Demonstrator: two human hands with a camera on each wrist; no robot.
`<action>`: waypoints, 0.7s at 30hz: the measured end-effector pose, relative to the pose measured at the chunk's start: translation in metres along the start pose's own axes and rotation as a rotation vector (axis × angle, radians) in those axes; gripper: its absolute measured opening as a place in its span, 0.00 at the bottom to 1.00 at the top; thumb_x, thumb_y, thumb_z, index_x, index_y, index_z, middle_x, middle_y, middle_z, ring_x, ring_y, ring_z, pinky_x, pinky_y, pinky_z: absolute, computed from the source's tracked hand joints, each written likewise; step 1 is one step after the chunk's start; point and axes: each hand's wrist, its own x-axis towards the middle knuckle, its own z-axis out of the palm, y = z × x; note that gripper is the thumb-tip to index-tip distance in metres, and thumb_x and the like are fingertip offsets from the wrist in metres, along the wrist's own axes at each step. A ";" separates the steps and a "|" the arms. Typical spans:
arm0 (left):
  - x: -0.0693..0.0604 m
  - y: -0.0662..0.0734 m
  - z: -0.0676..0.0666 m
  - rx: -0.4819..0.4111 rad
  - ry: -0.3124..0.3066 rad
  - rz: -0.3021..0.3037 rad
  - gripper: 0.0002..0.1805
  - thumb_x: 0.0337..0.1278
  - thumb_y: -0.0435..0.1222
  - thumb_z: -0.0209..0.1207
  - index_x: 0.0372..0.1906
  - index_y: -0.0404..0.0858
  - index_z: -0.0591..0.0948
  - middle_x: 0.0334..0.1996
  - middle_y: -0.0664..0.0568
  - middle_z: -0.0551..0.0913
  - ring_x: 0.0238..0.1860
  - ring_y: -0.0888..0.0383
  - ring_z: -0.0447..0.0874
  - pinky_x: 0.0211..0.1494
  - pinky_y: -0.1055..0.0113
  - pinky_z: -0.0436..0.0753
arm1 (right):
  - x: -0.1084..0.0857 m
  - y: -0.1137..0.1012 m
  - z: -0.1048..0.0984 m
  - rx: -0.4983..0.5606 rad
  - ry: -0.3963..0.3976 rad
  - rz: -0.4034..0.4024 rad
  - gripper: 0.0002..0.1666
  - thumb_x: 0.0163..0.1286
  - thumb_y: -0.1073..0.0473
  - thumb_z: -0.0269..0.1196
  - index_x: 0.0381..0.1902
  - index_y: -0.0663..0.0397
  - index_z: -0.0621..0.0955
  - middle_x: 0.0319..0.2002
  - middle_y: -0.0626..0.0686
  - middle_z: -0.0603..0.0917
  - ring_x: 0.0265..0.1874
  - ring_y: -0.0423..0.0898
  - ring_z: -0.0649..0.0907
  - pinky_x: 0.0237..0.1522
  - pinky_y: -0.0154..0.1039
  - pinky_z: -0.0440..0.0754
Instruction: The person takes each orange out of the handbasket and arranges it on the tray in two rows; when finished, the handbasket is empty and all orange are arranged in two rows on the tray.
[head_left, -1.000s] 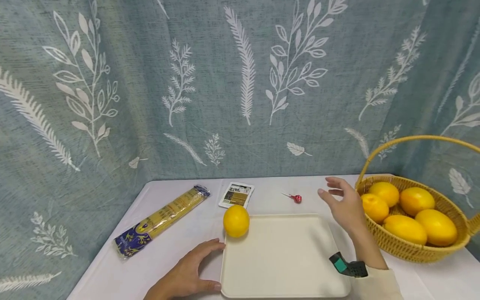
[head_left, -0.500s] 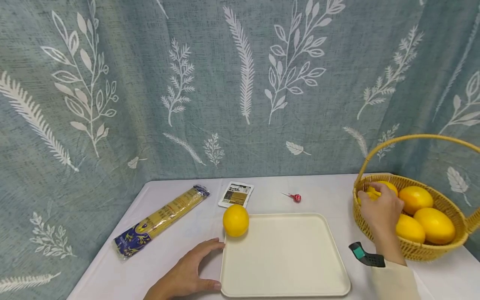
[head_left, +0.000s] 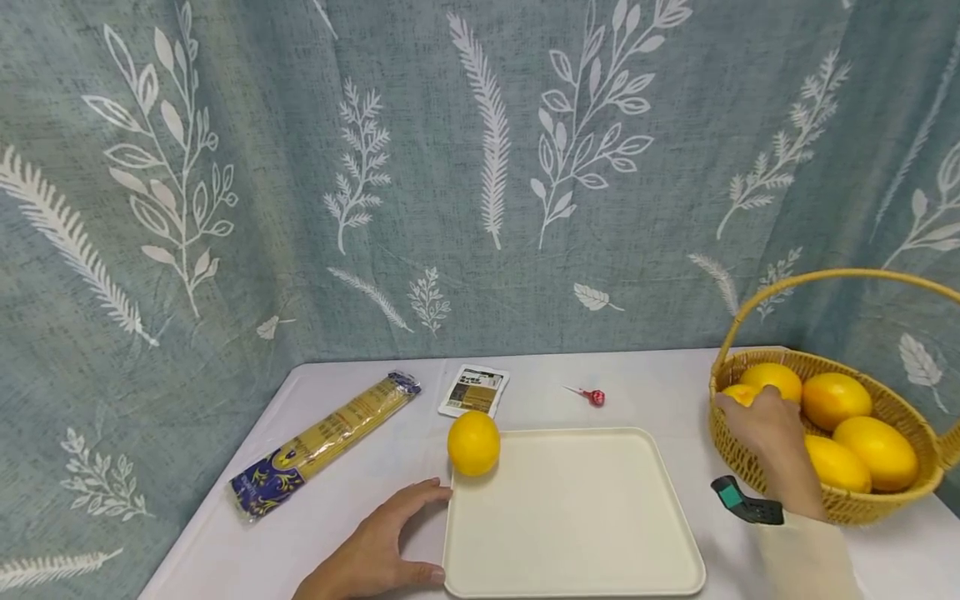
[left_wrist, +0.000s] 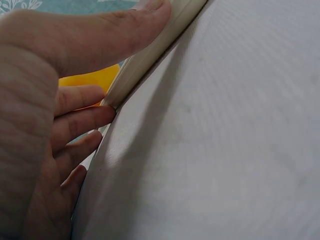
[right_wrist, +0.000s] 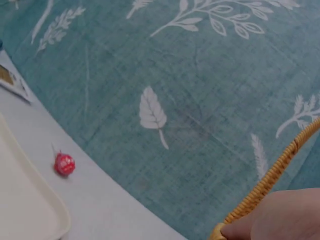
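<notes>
A cream rectangular tray (head_left: 573,517) lies in the middle of the table, with a yellow lemon (head_left: 473,443) at its far left corner. My left hand (head_left: 378,542) rests at the tray's left side, fingers spread. The left wrist view shows its thumb (left_wrist: 115,37) against the tray's rim. On the right, my right hand (head_left: 772,433) reaches over the rim of a wicker basket (head_left: 847,510) and grips a lemon (head_left: 738,394) at the basket's left; its fingertips are mostly hidden. Several other lemons (head_left: 836,400) lie in the basket.
A bag of spaghetti (head_left: 326,442) lies at the left. Behind the tray are a small white packet (head_left: 474,388) and a red lollipop (head_left: 596,398). The basket's tall handle (head_left: 847,273) arches above the fruit. A patterned blue-green curtain (head_left: 450,183) hangs behind the table.
My right hand has moved right from beside the basket into it and onto the leftmost lemon, which has shifted slightly. The left hand and the tray have stayed in place.
</notes>
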 end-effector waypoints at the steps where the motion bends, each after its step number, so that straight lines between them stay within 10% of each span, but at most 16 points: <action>1: 0.000 0.000 0.000 0.005 0.003 0.001 0.47 0.39 0.60 0.76 0.70 0.59 0.72 0.75 0.45 0.67 0.75 0.35 0.62 0.73 0.28 0.59 | 0.001 0.000 -0.001 0.021 -0.021 0.005 0.59 0.76 0.35 0.48 0.73 0.84 0.40 0.65 0.88 0.52 0.56 0.75 0.65 0.63 0.73 0.67; 21: -0.003 0.004 0.002 0.001 -0.001 -0.011 0.47 0.40 0.60 0.76 0.70 0.58 0.72 0.75 0.47 0.66 0.75 0.36 0.62 0.73 0.29 0.60 | -0.002 0.007 0.000 0.262 0.114 0.037 0.55 0.76 0.36 0.50 0.77 0.75 0.47 0.74 0.79 0.45 0.68 0.72 0.57 0.72 0.70 0.61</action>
